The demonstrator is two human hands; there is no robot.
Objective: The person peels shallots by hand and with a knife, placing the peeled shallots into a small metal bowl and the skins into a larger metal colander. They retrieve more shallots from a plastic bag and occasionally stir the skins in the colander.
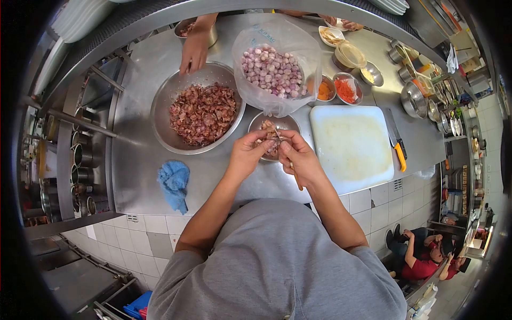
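My left hand (248, 153) pinches a small shallot (272, 141), partly covered by my fingertips. My right hand (301, 159) grips a small knife (297, 176) with a yellowish handle, its blade up against the shallot. Both hands meet over the near side of a small metal bowl (256, 124) with pale and reddish pieces in it. Just beyond stands a clear plastic bag (306, 48) of peeled shallots (271, 72). To the left, a wide steel bowl (160, 120) holds a heap of reddish-brown shallot skins (202, 113).
Another person's hand (194, 53) reaches over the wide bowl's far rim. A blue cloth (173, 184) lies at left. On the right are a white cutting board (352, 144), a yellow-handled knife (399, 152), and bowls of shredded orange food (346, 90). A shelf edge (213, 12) crosses overhead.
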